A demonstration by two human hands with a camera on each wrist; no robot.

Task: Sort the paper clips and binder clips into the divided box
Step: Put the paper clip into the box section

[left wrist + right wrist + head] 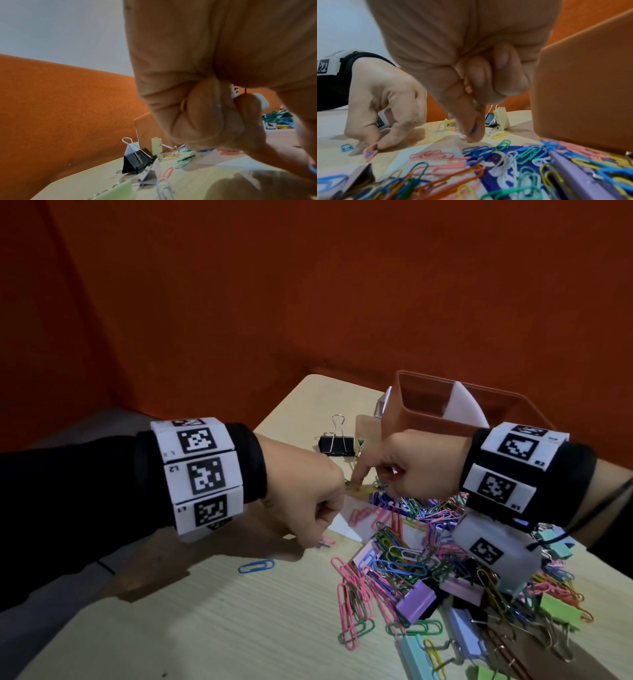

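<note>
A heap of coloured paper clips [421, 546] mixed with pastel binder clips [416, 601] covers the right of the table. The orange divided box [424, 419] with a white partition [462, 405] stands behind the heap. My left hand [315, 529] is a curled fist low over the table. It pinches a pink paper clip [370, 151], and a yellow clip [183, 104] shows inside the fist. My right hand [363, 481] is curled too, with index finger and thumb pinching a blue paper clip [474, 128] just left of the box [582, 94].
A black binder clip [337, 441] and a cream one [502, 120] stand left of the box. A single blue paper clip [256, 566] lies apart on the wood table [222, 628]. White flat packaging [346, 525] lies under the heap. An orange wall is behind.
</note>
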